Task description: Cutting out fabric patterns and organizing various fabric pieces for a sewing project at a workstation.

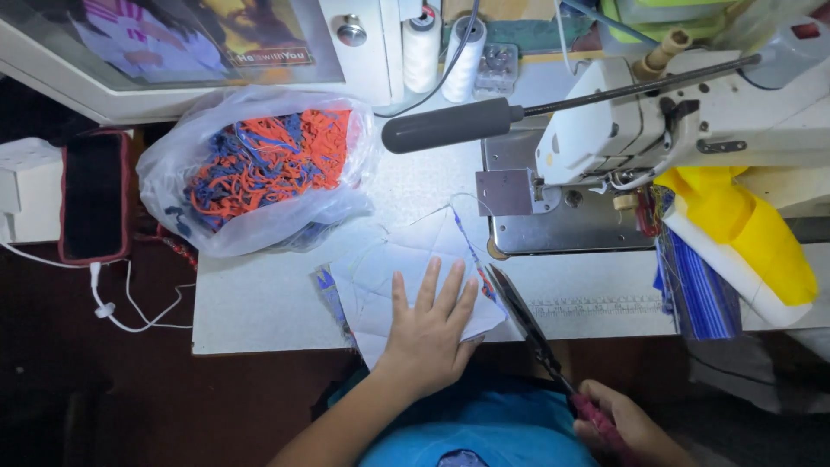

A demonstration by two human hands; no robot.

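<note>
My left hand (430, 333) lies flat, fingers spread, on a white fabric piece (406, 259) with a patterned edge, near the front of the white sewing table (268, 298). My right hand (624, 425) grips the red handles of long dark scissors (519, 316). The blades point up and left, their tips at the right edge of the fabric beside my left fingers. A thin thread runs from the fabric toward the sewing machine (657, 121).
A clear plastic bag (259, 169) full of orange and blue cord scraps sits at the table's left. A phone (93, 195) in a red case charges further left. White thread spools (443, 54) stand at the back. Yellow and blue fabric (735, 242) hangs at right.
</note>
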